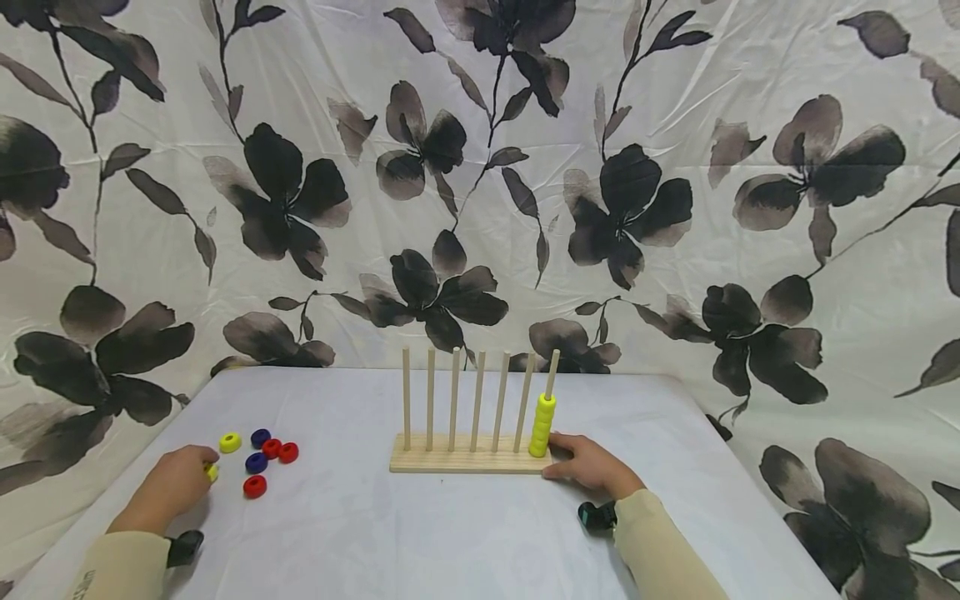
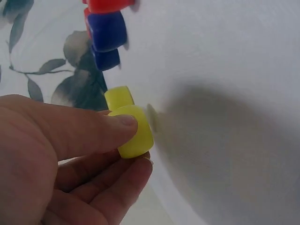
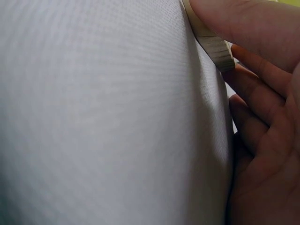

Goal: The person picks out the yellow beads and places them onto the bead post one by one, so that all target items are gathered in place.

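Note:
My left hand [image 1: 174, 483] pinches a yellow bead [image 2: 141, 138] between thumb and fingers, low over the left side of the table. Just beyond it lies another yellow bead [image 1: 230, 442], which appears behind the held one in the left wrist view. On the right, my right hand [image 1: 588, 464] grips the right end of a wooden peg rack [image 1: 465, 462], thumb at the front edge and fingers behind the end. Several yellow beads [image 1: 542, 425] are stacked on the rack's rightmost peg; its other pegs stand bare.
Beside the left hand lie blue beads [image 1: 257, 462] and red beads [image 1: 255, 487] in a loose group. A white cloth covers the table [image 1: 360, 533]. Behind it hangs a floral curtain [image 1: 525, 250].

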Available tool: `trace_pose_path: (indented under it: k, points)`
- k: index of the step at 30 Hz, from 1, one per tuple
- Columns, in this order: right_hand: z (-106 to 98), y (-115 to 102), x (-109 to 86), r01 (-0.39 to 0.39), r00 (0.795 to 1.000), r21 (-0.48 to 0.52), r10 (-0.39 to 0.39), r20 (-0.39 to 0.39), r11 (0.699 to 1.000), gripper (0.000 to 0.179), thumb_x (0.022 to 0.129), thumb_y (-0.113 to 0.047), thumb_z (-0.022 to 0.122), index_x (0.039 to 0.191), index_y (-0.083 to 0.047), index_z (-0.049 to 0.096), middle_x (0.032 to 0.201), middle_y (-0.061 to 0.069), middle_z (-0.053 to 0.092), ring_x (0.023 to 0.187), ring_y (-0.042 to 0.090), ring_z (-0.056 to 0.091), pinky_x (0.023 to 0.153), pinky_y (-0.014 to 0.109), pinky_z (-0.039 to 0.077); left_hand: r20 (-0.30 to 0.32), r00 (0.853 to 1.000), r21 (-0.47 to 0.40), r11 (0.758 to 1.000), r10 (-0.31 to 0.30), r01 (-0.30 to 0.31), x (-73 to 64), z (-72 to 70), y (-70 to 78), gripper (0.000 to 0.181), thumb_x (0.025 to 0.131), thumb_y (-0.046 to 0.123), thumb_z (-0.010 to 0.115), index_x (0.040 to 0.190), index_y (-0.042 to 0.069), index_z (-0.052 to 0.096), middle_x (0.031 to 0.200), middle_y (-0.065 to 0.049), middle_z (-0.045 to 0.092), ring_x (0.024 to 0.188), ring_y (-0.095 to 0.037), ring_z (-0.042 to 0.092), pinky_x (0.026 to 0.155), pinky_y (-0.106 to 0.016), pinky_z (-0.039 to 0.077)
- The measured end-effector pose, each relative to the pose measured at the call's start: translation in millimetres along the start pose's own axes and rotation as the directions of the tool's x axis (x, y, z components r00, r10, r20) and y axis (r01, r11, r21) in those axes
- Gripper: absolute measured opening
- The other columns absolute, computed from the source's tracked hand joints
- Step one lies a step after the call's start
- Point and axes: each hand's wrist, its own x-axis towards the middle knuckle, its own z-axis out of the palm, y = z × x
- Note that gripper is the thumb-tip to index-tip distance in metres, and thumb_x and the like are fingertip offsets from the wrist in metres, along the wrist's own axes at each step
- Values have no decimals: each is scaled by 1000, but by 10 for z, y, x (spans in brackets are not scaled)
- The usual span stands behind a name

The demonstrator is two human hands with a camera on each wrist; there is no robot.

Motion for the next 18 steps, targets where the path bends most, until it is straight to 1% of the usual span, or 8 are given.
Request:
trace_pose_path:
  k: [3,8,10,18]
  points:
    - [-2,-2,-9,10,1000,-9,-10,-2,1000,76,77,-41,78,143,-15,50,149,9,47,142,35,36,114,59,27,-3,1000,-2,1000,11,-11,-18,-18,27,36,88,-2,57,120,-18,53,120,-40,51,110,-56,46,96,-68,39]
    - [-18,-11,-18,23,1000,-24,-23,-7,999,75,78,-41,77,143,-14,50,149,9,47,141,35,36,114,58,28,-37,998,5,999,41,-41,-51,-58,76,36,88,0,57,120,-18,54,121,-41,50,112,-58,45,97,-69,37]
    - [-24,-12,-25,24,1000,-24,-24,-9,999,75,78,-41,78,143,-15,50,148,9,47,141,35,36,115,58,28,-50,998,3,999,43,-43,-62,-77,102,37,88,1,56,120,-18,54,122,-42,50,112,-58,45,97,-69,37]
    - [-17,-19,-26,25,1000,-6,-25,-4,1000,74,78,-41,78,143,-16,50,149,8,47,142,34,36,114,58,28,-63,998,-25,999,27,-28,-71,-127,213,41,90,2,57,125,-17,50,124,-42,47,111,-56,44,98,-68,38]
